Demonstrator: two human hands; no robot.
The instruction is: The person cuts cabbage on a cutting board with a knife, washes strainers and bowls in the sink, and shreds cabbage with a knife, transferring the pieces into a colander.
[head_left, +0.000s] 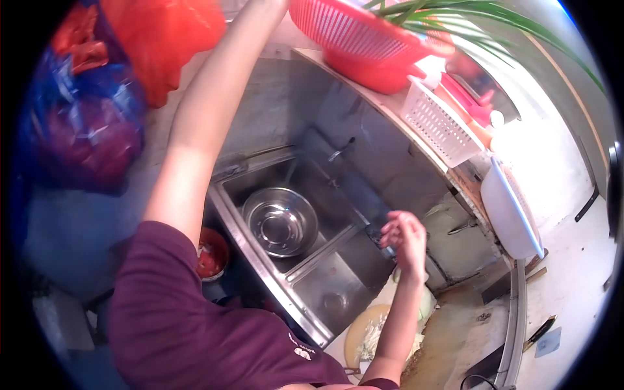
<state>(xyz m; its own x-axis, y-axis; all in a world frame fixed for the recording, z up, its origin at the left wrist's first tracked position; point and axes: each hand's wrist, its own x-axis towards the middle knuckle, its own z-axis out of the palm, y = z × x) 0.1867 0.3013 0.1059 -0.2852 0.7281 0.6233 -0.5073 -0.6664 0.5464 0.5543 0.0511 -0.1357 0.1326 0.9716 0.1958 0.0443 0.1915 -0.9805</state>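
My left arm stretches up to the top edge, beside a red plastic colander (364,29) with long green leaves (455,10) in it. The left hand itself is cut off by the frame, so its hold on the colander cannot be seen. Over the right side of the sink hovers my right hand (404,239), its fingers loosely bent and apart, with nothing visible in them. A shiny metal bowl (281,222) sits in the left basin of the steel sink (260,263). Below my right forearm is a round board (354,335) with pale chopped pieces on it.
A red basin (370,71) stands under the colander on the ledge. Along that ledge are a white basket (442,123) and a pale blue-rimmed tub (510,211). Red and blue plastic bags (84,123) lie at upper left. A knife (541,329) rests at lower right.
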